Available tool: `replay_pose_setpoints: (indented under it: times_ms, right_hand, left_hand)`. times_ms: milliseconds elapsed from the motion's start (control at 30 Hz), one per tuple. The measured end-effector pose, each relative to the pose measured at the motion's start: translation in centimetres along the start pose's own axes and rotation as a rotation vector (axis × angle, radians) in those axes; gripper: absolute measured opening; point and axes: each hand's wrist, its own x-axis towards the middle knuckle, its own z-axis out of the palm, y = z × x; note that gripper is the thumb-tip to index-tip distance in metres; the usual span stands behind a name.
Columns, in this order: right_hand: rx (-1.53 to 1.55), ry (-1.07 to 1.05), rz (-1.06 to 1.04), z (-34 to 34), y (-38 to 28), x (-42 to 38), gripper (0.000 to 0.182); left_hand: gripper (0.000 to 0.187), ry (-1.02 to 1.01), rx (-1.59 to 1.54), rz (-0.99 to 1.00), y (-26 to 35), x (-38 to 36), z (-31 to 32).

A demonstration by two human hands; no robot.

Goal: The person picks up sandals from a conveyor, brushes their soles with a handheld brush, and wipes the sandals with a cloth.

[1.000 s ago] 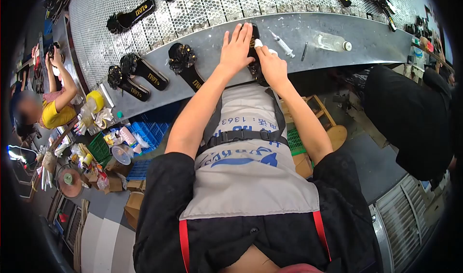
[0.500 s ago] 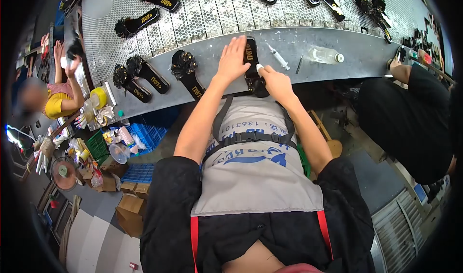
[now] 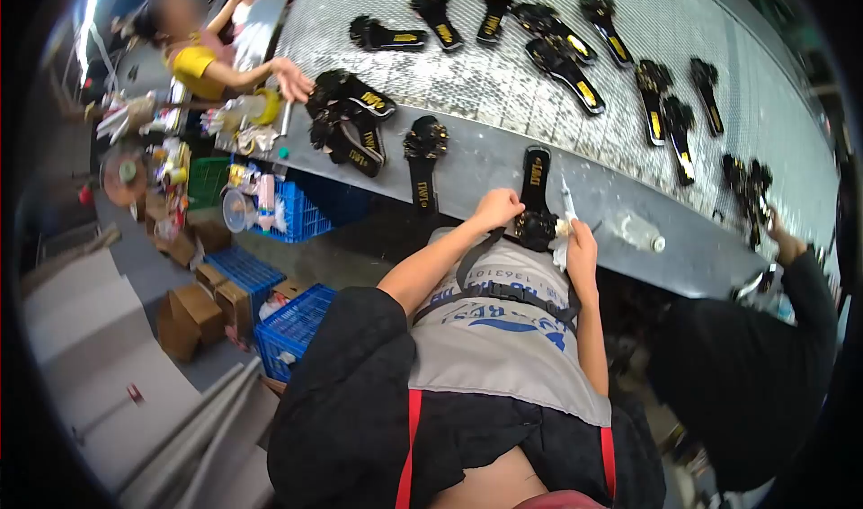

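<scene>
A black slipper (image 3: 535, 173) with gold lettering lies on the table's near strip, its dark flower trim (image 3: 537, 228) toward me. At its left edge is my left hand (image 3: 500, 209), fingers curled together; what they pinch is hidden. My right hand (image 3: 582, 241) is closed on a crumpled white cloth (image 3: 561, 250) to the right of the trim. A syringe (image 3: 567, 196) lies beside the slipper, its plunger end overlapped by my right fingers. Farther right, a clear bottle (image 3: 640, 233) lies on its side. Another flowered slipper (image 3: 422, 169) lies to the left.
Several flowered slippers (image 3: 564, 75) are spread over the perforated metal table (image 3: 440, 82). At the left, a co-worker's hand (image 3: 292, 81) reaches beside slippers stacked near the edge. Another person in black (image 3: 751, 388) works at the right. Blue crates (image 3: 301, 329) and cardboard boxes (image 3: 193, 320) stand below.
My view has swung round. My left hand has left the sole, where it lay flat, for the slipper's side by the trim. My right hand has shifted right, away from the trim.
</scene>
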Motion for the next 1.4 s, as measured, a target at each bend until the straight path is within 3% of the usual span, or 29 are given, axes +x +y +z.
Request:
replay_pose_setpoints:
  times_ms: [100,167,267,433,500,567,600,633,667,700,733,767,800,900,933,967,1000,1033,1167,1233,1367,1400]
  right_hand:
    - [0.132,-0.033,0.110,0.0,2.2,0.4,0.033]
    - [0.144,-0.036,0.111,0.5,4.0,0.6,0.034]
    - [0.184,-0.058,0.210,0.4,5.1,1.1,0.039]
    - [0.293,-0.044,0.266,-0.2,6.3,0.6,0.042]
    - [0.449,-0.035,0.369,-0.7,5.6,0.3,0.046]
    - [0.534,-0.016,0.424,-1.5,4.6,0.1,0.047]
    - [0.588,-0.011,0.442,-1.7,3.4,0.1,0.049]
    - [0.599,-0.019,0.434,-1.8,3.2,0.2,0.049]
    - [0.610,-0.023,0.430,-1.8,3.2,0.2,0.050]
    - [0.621,-0.025,0.428,-2.0,3.0,0.1,0.050]
    - [0.622,-0.023,0.436,-2.0,2.7,-0.2,0.049]
    - [0.625,-0.021,0.438,-1.8,2.1,-0.1,0.048]
    - [0.627,-0.021,0.440,-1.8,1.9,0.2,0.047]
    - [0.666,-0.152,0.370,-1.6,2.3,0.3,0.042]
    - [0.759,-0.132,0.434,-1.1,0.5,0.5,0.023]
    - [0.696,-0.156,0.460,-1.2,-0.6,0.6,0.019]
    - [0.634,-0.181,0.485,-1.3,-1.5,0.9,0.016]
    - [0.570,-0.209,0.505,-1.2,-2.0,1.1,0.015]
    - [0.524,-0.308,0.517,-0.4,-3.9,2.3,0.019]
    - [0.458,-0.379,0.465,0.2,-4.7,3.2,0.016]
    - [0.345,-0.479,0.416,0.5,-6.5,4.4,0.020]
    - [0.332,-0.480,0.403,0.8,-6.7,4.5,0.021]
  left_hand:
    - [0.030,0.006,0.155,-0.025,0.2,-0.9,-0.3]
    - [0.028,-0.376,-0.178,-0.404,1.8,-0.9,-2.2]
    - [0.019,-0.374,-0.463,-0.375,0.8,0.0,-1.7]
    - [0.014,-0.028,-0.507,-0.100,2.7,0.8,-3.4]
    - [0.015,0.103,-0.532,-0.054,7.0,0.3,-9.6]
    - [0.016,0.130,-0.484,0.008,7.9,4.7,-15.6]
    - [0.023,0.182,-0.328,-0.003,9.7,6.3,-20.1]
    - [0.032,0.242,-0.366,0.028,9.2,10.1,-23.6]
    - [0.046,0.475,-0.428,0.129,9.7,11.5,-27.0]
    - [0.053,0.533,-0.663,-0.011,13.6,8.9,-30.5]
    - [0.055,0.551,-0.731,-0.022,13.4,9.5,-33.0]
    - [0.053,0.676,-0.608,-0.088,13.3,9.9,-34.3]
    - [0.053,0.659,-0.472,-0.053,12.1,9.9,-34.8]
    - [0.052,0.588,0.074,-0.025,8.2,5.9,-33.0]
    - [0.050,0.565,0.160,-0.044,6.3,4.3,-31.1]
    - [0.048,0.544,0.246,-0.062,4.4,2.5,-28.7]
    - [0.045,0.595,0.221,-0.102,3.5,0.3,-26.4]
    - [0.054,0.757,0.285,-0.060,0.9,-0.8,-23.2]
    - [0.104,0.551,0.324,-0.261,-3.6,-4.3,-16.7]
    - [0.112,0.586,0.337,-0.234,-5.3,-4.0,-14.1]
    - [0.101,0.613,0.078,-0.190,-3.9,-2.3,-12.9]
    - [0.088,0.664,-0.038,-0.174,-4.4,-0.6,-11.9]
